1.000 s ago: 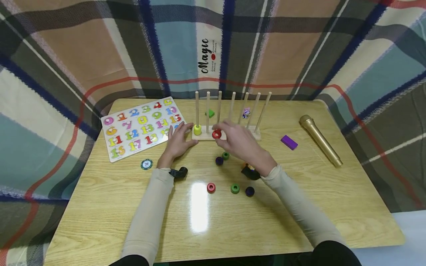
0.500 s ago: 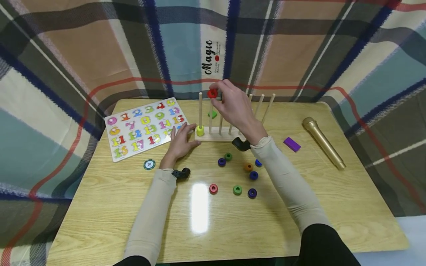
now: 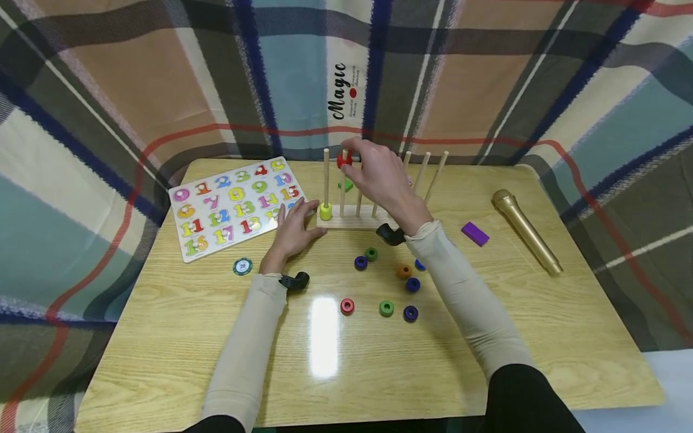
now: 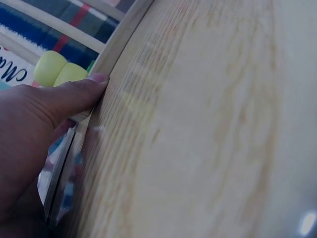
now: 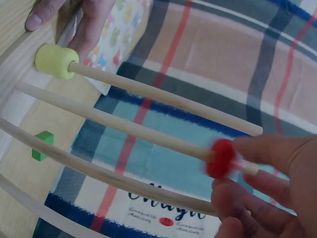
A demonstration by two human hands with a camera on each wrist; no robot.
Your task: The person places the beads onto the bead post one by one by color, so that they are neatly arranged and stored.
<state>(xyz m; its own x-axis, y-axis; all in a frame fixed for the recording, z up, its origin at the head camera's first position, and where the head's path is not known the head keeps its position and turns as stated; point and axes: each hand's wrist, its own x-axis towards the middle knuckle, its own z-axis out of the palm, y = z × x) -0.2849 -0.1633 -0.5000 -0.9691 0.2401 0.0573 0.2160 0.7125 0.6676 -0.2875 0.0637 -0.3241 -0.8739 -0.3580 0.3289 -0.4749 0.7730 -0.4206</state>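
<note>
A wooden peg stand [image 3: 357, 223] with several upright pegs stands at the back of the table. Two yellow rings [image 5: 57, 61] sit stacked at the foot of its leftmost peg. My right hand [image 3: 381, 177] pinches a red ring [image 5: 221, 158], which is around the second peg near its top; the peg's tip pokes out past the ring. My left hand [image 3: 294, 231] holds the left end of the stand's base, its thumb [image 4: 81, 94] against the front edge and the other fingers behind. The right hand hides part of the other pegs.
A number puzzle board [image 3: 208, 249] lies left of the stand, a round chip [image 3: 242, 266] below it. Loose rings, such as a pink-red one [image 3: 347, 307] and a green one [image 3: 386, 309], lie in front. A purple block [image 3: 474, 234] and gold microphone [image 3: 526, 231] lie right.
My right hand has lifted the red ring from beside the stand's base up to the second peg's top, then lowered it slightly around the peg. The left hand stays at the stand's end.
</note>
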